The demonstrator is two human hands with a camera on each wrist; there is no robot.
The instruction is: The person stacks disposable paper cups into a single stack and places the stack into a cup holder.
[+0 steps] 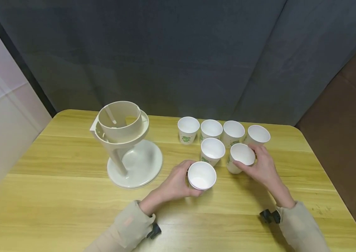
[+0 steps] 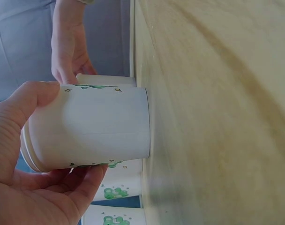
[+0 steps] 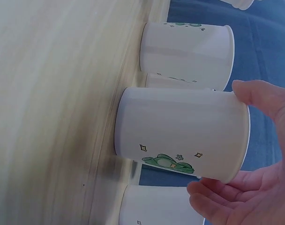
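Observation:
My left hand (image 1: 178, 182) grips a white paper cup (image 1: 201, 175) from its left side, thumb and fingers round the wall. A doubled rim shows on this cup (image 2: 86, 126) in the left wrist view, like cups nested together, and its base is right at the table. My right hand (image 1: 261, 166) holds another white paper cup (image 1: 237, 164) near the rim, thumb on one side and fingers on the other. A green frog print marks that cup (image 3: 180, 126) in the right wrist view. Just behind, between the two held cups, stands a single paper cup (image 1: 212, 150).
Several more paper cups, among them a left-end cup (image 1: 188, 130) and a right-end cup (image 1: 258, 134), form a row at the back. To the left stands a cream plastic stand (image 1: 119, 133) with a ring top and round base (image 1: 146, 164). A dark curtain (image 1: 165, 59) hangs behind the wooden table (image 1: 55, 196).

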